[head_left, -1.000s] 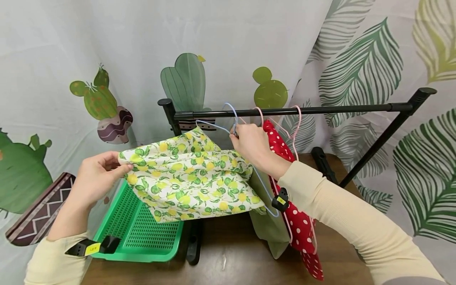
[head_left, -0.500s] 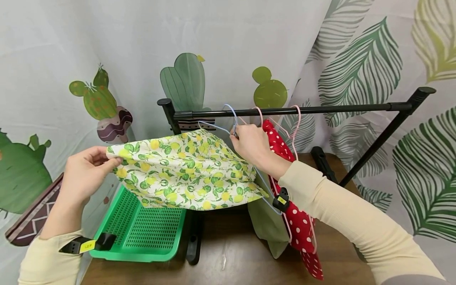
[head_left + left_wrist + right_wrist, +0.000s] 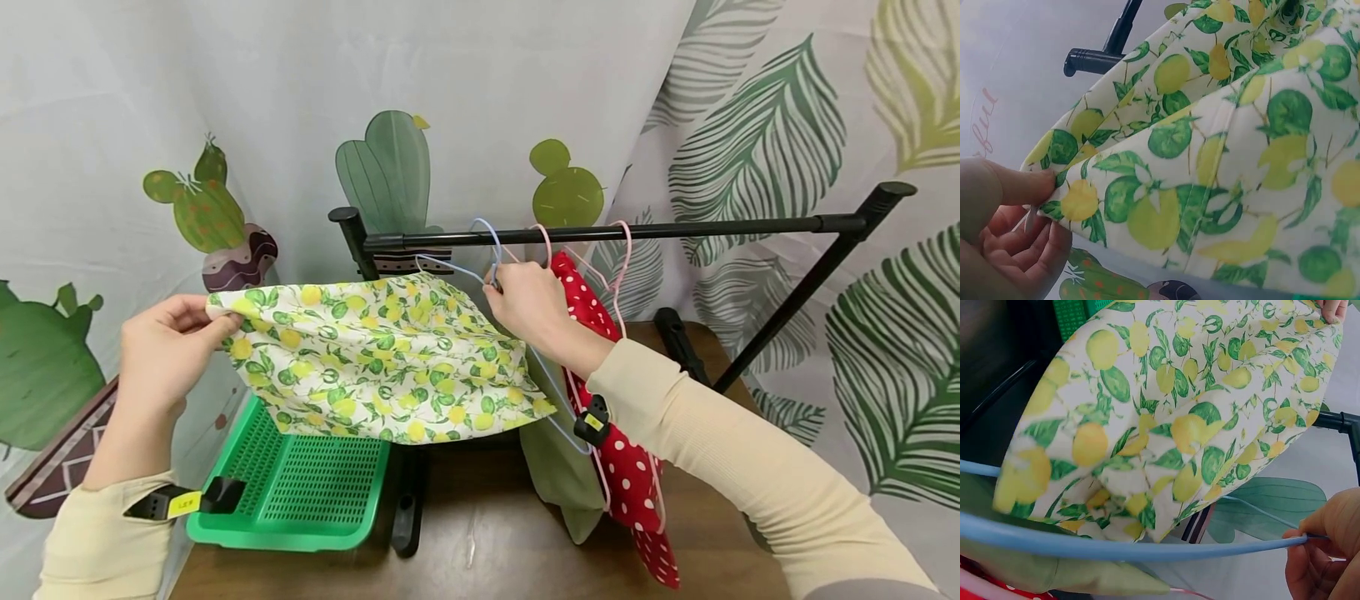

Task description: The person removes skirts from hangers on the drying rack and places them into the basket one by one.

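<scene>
In the head view, a white cloth piece with a lemon-and-leaf print stretches sideways below the rack's left end. My left hand pinches its upper left corner between thumb and fingers; the left wrist view shows the cloth folded double there, with a seam line. A light blue hanger hooks over the black rod. My right hand pinches this hanger just below its hook. The cloth's right end lies over part of the hanger, so that part is hidden. In the right wrist view, the blue hanger's bar crosses the foreground.
A green perforated basket stands on the brown table at left, partly under the cloth. Right of my right hand hang an olive green cloth and a red polka-dot garment on pink hangers. Printed curtains surround the rack.
My left hand has moved left and slightly up, drawing the lemon-print cloth out wider and raising its lower edge. My right hand stays at the blue hanger.
</scene>
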`<state>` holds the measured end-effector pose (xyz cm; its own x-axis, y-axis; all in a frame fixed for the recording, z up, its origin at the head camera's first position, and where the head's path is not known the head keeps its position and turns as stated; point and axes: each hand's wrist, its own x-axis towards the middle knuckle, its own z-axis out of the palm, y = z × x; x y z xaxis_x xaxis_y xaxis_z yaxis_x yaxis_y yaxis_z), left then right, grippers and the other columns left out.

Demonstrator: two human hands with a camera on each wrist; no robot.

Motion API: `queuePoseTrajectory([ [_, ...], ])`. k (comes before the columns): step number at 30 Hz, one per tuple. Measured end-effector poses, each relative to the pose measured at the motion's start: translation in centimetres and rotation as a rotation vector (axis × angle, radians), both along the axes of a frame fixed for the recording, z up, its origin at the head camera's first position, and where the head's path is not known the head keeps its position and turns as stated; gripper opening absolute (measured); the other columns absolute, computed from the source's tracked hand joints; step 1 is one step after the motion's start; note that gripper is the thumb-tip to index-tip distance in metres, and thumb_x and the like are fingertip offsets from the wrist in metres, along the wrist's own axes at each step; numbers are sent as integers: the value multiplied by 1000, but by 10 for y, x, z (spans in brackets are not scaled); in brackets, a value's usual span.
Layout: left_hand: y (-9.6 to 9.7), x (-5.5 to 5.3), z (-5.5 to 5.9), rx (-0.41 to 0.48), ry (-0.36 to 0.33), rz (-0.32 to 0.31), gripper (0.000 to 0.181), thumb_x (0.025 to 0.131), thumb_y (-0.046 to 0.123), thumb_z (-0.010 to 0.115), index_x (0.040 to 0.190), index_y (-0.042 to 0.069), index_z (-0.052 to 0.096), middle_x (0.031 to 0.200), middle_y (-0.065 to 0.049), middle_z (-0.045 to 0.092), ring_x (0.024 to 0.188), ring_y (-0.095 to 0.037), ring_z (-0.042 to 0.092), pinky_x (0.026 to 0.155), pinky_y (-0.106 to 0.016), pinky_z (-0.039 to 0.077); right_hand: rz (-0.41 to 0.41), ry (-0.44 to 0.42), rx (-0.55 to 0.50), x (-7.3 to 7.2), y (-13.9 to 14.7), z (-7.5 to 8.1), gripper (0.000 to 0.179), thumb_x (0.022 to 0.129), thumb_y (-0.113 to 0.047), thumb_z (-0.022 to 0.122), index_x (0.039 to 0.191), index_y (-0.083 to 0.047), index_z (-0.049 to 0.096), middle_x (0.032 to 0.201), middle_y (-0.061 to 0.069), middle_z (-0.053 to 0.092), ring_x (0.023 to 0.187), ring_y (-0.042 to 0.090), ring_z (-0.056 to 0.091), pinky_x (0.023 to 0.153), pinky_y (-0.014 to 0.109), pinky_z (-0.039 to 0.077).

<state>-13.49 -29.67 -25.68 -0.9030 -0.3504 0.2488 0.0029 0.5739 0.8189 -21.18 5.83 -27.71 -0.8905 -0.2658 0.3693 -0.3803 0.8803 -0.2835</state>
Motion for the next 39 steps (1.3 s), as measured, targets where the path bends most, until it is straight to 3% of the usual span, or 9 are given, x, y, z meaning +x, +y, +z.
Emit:
queuePoseTrajectory([
  [7, -5, -5, 2, 87, -10, 98, 7, 82, 15, 68, 82, 20, 64, 63, 26, 57, 61, 5, 55, 55, -11, 46, 11, -7, 1, 0, 0, 0, 18, 88, -23, 59, 92, -10, 71, 67, 4, 65, 53, 21, 59, 42, 28, 44],
  [16, -14, -12, 2, 162, 19, 196, 12, 81, 8, 64, 81, 20, 64, 64, 26, 58, 57, 5, 55, 53, -10, 45, 22, 5, -11, 0, -2, -1, 16, 88, -23, 60, 91, -12, 71, 61, 2, 61, 45, 17, 53, 37, 26, 38],
  [22, -33, -13, 2, 388, 59, 285, 9, 77, 7, 69, 79, 16, 67, 70, 14, 61, 59, -1, 57, 51, -11, 46, 26, 40, 4, -1, 0, 0, 15, 88, -22, 60, 90, -12, 71, 65, 2, 64, 52, 20, 58, 42, 30, 44],
  [29, -47, -16, -5, 318, 69, 388, 18, 80, 4, 62, 74, 22, 62, 65, 18, 57, 56, 2, 53, 48, -9, 43, 14, 90, 22, -3, 1, 1, 15, 88, -22, 59, 86, -13, 71, 70, 3, 67, 63, 27, 63, 51, 39, 50],
  [39, -59, -21, -16, 430, 88, 469, 16, 80, 7, 63, 73, 21, 63, 71, 12, 56, 53, 0, 52, 47, -10, 43, -7, 104, 25, -1, 4, 0, 17, 88, -23, 58, 84, -11, 69, 71, 7, 66, 63, 32, 63, 51, 42, 50],
])
